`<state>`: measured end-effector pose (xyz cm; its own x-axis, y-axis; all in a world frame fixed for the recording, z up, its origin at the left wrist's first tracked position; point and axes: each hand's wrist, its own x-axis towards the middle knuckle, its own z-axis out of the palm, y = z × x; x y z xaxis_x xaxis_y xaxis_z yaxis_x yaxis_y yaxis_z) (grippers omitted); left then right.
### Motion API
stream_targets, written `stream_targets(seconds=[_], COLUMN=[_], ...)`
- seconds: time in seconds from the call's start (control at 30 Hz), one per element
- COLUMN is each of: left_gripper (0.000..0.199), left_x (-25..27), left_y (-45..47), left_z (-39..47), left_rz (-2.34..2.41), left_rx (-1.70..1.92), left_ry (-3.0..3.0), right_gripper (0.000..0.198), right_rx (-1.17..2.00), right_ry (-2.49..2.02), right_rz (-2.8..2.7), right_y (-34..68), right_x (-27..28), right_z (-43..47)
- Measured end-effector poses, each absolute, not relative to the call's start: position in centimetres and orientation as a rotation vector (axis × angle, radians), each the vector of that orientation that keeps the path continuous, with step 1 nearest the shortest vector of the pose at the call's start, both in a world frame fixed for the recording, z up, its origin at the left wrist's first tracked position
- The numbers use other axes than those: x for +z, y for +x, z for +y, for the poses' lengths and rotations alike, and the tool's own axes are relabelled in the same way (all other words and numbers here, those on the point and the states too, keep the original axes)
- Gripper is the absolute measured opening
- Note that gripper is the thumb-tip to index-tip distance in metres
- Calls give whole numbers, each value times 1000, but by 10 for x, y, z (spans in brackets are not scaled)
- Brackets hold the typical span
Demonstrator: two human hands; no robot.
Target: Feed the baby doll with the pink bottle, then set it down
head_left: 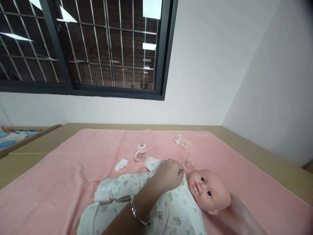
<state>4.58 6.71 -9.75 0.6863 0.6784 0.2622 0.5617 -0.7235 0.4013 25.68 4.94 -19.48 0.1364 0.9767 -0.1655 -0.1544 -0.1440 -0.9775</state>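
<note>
pinching the soft, light romper [168,209] at the collar, left hand [170,174] is closed on cloth at the baby doll [207,191]'s neck; right hand [241,215] lies under its rigid head, grip unclear.

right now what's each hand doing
Left hand: closed, pinching the doll's romper at the collar.
Right hand: beside and partly under the doll's head; open or closed cannot be told.
</note>
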Motion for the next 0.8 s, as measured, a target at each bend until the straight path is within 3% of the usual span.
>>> stream_targets(seconds=[0.17,0.3,0.53,0.67,0.8], left_gripper=[19,17,16,14,13], left_x=[-66,-36,-13,-6,-2], left_y=[27,1,-39,-51,-61], left_z=[55,43,32,33,34], left_rz=[1042,1059,1077,1106,1144], left_rx=[906,1235,1597,1692,1740], left_ry=[2503,2328,2037,1947,1890], right_gripper=[37,41,46,48,41], right_rx=[1657,1414,1199,1068,1054], right_ry=[-1322,-1568,-1084,-989,-953], right_rz=[-1140,-608,-114,101,36], right_y=[238,245,244,227,236], right_x=[-196,-210,-180,-144,-154], right_z=[78,54,-13,-9,2])
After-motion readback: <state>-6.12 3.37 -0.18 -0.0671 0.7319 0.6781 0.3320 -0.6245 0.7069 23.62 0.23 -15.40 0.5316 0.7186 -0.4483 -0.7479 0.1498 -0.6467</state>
